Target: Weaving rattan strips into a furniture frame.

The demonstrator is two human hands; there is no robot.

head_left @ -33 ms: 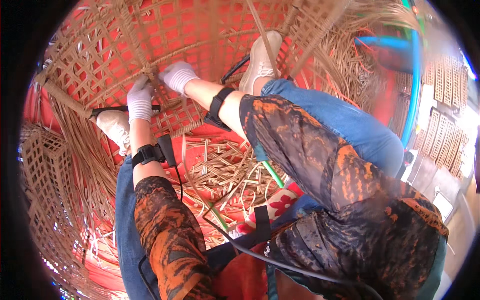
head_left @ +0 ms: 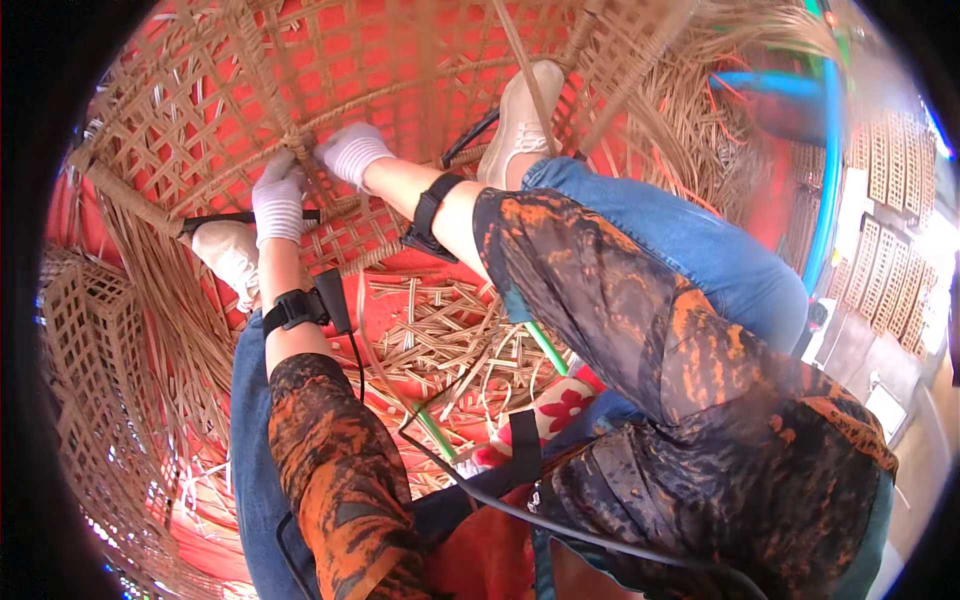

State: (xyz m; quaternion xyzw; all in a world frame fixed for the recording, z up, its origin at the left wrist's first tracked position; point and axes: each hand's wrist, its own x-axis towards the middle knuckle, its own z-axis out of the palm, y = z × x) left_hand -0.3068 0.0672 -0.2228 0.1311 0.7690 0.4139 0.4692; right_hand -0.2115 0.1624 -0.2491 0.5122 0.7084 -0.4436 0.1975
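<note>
The woven basket spreads across the upper left, with the gloved left hand at a wrapped joint and the gloved right hand just beside it. A weak hold could let a strip there slip; the cord hanging by the left wrist might snag on the loose strips. The fingers of both hands look bunched, but whether they pinch anything is unclear. Since the earlier frame, the right forearm has shifted slightly left; the left hand has barely moved.
</note>
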